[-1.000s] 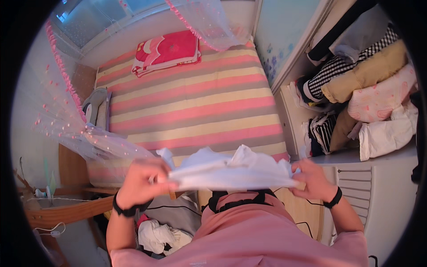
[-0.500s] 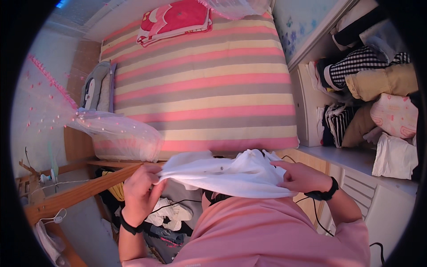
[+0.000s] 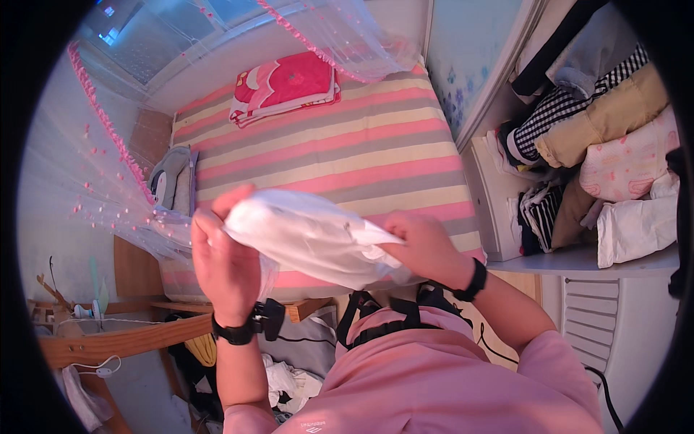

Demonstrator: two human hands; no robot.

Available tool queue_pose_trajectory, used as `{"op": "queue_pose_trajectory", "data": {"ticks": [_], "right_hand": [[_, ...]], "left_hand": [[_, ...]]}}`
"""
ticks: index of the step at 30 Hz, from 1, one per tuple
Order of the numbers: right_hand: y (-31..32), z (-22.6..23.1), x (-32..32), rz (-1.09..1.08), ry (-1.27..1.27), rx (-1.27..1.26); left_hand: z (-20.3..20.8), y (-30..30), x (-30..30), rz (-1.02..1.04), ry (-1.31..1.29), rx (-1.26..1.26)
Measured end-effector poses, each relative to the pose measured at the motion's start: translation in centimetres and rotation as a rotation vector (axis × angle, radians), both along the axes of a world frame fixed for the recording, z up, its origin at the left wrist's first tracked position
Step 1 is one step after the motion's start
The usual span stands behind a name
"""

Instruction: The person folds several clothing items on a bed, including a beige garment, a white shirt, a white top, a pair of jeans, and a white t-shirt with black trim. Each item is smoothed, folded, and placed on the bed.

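A white garment (image 3: 311, 235) is held up in the air between my hands, in front of my body and over the near edge of the bed. Its cloth is bunched and slightly blurred, so its exact kind does not show. My left hand (image 3: 225, 253) grips the left end, with thumb and fingers at the cloth's edge. At the other end, my right hand (image 3: 428, 249) pinches a corner of the cloth, its fingertips partly hidden. Each wrist wears a black band.
Beyond the garment is a bed with a striped sheet (image 3: 318, 137) and a folded red blanket (image 3: 289, 83). An open wardrobe shelf (image 3: 578, 264) with stacked clothes stands right. A wooden rail (image 3: 137, 343) and netting (image 3: 101, 173) are left; clothes lie below (image 3: 293, 380).
Both hands have lifted the white garment up and away from my body, over the bed's near edge. The right hand has moved left, closer to the left hand.
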State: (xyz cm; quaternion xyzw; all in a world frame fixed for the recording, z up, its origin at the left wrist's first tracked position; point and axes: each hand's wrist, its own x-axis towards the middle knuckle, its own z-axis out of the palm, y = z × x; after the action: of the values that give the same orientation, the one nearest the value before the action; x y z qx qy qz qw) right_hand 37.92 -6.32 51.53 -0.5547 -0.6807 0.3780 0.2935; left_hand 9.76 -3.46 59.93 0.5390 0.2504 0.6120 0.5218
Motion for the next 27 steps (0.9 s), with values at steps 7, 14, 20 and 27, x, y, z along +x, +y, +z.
{"op": "queue_pose_trajectory", "data": {"ticks": [7,14,20,27], "right_hand": [[-2.8,3.5,1.0,0.067,0.688,-0.351],[-1.7,5.1,0.6,0.372,0.278,0.254],[2.5,4.3,-3.3,0.034,0.343,0.406],[1.7,5.2,-2.2,0.060,0.815,-0.298]], "left_hand": [[-0.1,3.3,-0.7,-0.043,-0.099,-0.203],[3.3,5.4,1.5,-0.364,-0.064,-0.233],[5.2,6.3,5.5,-0.629,-0.207,-0.332],[2.0,9.2,4.8,0.030,0.030,-0.167]]}}
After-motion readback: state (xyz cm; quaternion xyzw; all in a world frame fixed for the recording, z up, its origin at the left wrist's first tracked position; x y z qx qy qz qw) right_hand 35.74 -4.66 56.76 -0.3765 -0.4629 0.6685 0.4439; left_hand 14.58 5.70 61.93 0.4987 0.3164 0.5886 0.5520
